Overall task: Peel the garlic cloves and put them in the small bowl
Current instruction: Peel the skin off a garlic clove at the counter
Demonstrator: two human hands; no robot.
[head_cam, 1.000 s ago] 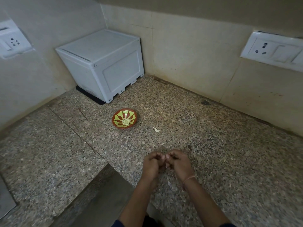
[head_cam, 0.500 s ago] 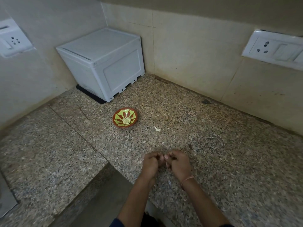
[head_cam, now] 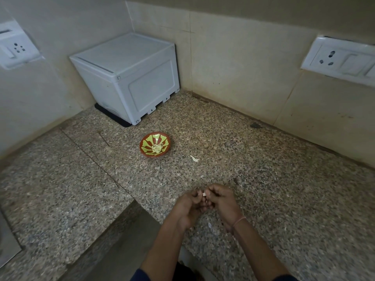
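Both hands are together, low over the speckled granite counter [head_cam: 263, 179]. My left hand [head_cam: 188, 205] and my right hand [head_cam: 221, 201] have their fingers curled, pinching one small pale garlic clove [head_cam: 204, 194] between the tips. Only a sliver of it shows, so I can't tell how much skin is left.

The small red-brown bowl with yellow-green petals painted inside [head_cam: 146, 143] sits well apart, up towards the white plastic box [head_cam: 129, 78], with a few peeled cloves [head_cam: 156, 148] heaped at its centre. A papery scrap of skin [head_cam: 194, 158] lies between bowl and hands.

The danger, I reckon, is that the clove is tiny and probably slick. If I squeeze too hard it could shoot off the near edge, and a loose hold on that long reach could drop it short.
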